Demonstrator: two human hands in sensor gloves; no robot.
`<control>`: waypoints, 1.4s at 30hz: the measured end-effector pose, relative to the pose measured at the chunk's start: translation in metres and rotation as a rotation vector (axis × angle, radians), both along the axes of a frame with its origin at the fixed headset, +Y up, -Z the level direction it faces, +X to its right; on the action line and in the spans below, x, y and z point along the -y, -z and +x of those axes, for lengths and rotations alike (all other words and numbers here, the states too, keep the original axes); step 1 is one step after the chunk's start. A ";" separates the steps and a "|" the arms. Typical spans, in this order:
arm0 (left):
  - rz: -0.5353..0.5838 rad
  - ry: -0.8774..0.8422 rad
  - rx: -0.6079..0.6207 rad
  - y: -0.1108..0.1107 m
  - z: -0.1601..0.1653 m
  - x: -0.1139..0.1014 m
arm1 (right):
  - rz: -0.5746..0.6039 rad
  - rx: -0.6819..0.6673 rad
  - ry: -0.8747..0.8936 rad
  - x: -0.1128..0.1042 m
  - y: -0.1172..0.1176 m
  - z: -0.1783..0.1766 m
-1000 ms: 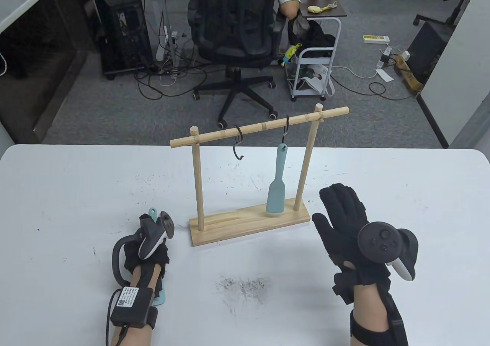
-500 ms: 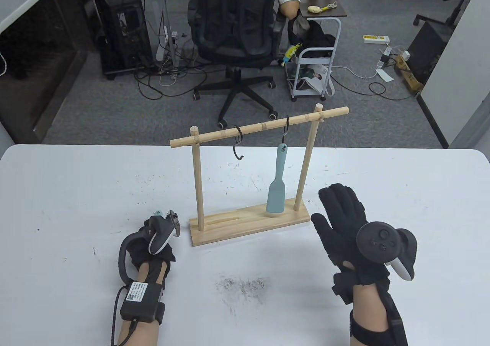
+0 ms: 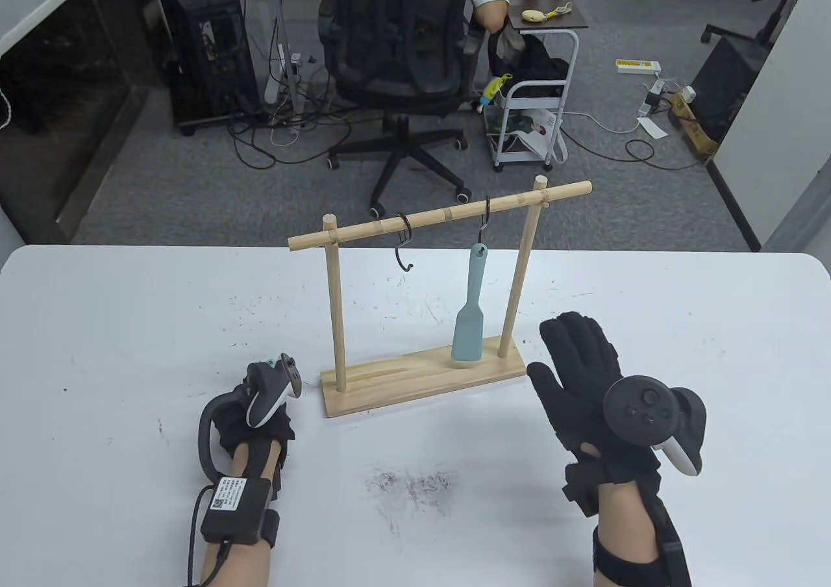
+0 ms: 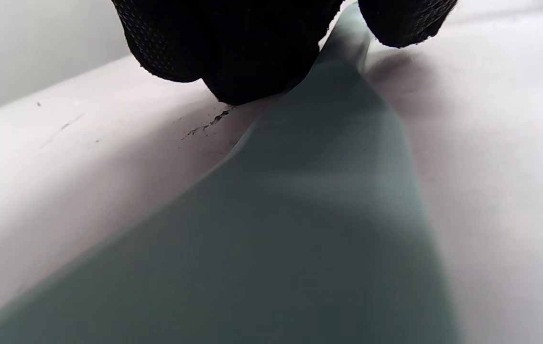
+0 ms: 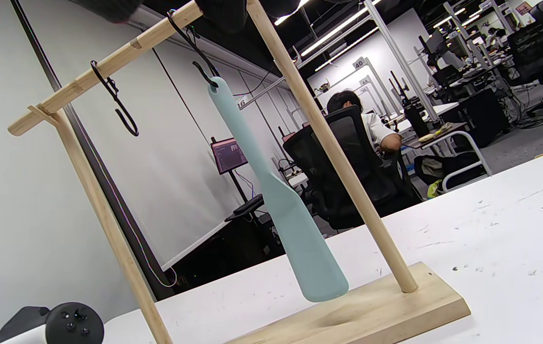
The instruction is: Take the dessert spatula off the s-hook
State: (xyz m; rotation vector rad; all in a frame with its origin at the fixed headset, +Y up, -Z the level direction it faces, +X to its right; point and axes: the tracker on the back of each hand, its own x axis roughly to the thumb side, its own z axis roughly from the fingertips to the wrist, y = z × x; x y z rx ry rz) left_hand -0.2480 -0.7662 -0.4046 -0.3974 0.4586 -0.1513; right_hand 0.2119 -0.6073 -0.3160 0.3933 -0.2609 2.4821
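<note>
A teal dessert spatula [image 3: 469, 327] hangs by its handle hole from the right black s-hook [image 3: 484, 220] on a wooden rack [image 3: 389, 386]; the right wrist view shows it too [image 5: 281, 200], its blade just above the base. The left s-hook [image 3: 404, 243] is empty. My left hand [image 3: 260, 382] rests on the table left of the rack base and holds a second teal spatula [image 4: 300, 215], which lies flat on the table under its fingers [image 4: 233, 52]. My right hand [image 3: 571, 353] is open, fingers spread, flat beside the base's right end.
The white table [image 3: 130, 327] has dark scuff marks [image 3: 412, 483] near its front middle. The rack's crossbar [image 3: 441, 213] sticks out past both posts. An office chair [image 3: 402, 48] with a seated person and a small cart [image 3: 532, 113] stand on the floor beyond.
My left hand slid a little forward and right toward the rack base, and the spatula blade that showed beside the wrist is now hidden. The right hand and the hanging spatula have not moved.
</note>
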 end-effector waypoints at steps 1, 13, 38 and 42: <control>0.002 -0.031 -0.006 -0.001 -0.002 -0.004 | 0.001 0.001 0.002 0.000 0.000 0.000; 0.285 -0.203 0.099 -0.034 0.006 -0.093 | -0.009 -0.011 0.003 0.002 0.003 -0.002; 0.925 -0.243 0.490 -0.116 0.097 -0.172 | -0.012 0.008 -0.016 0.003 0.004 -0.003; 0.946 -0.231 0.519 -0.117 0.096 -0.169 | -0.014 0.017 -0.028 0.003 0.004 -0.003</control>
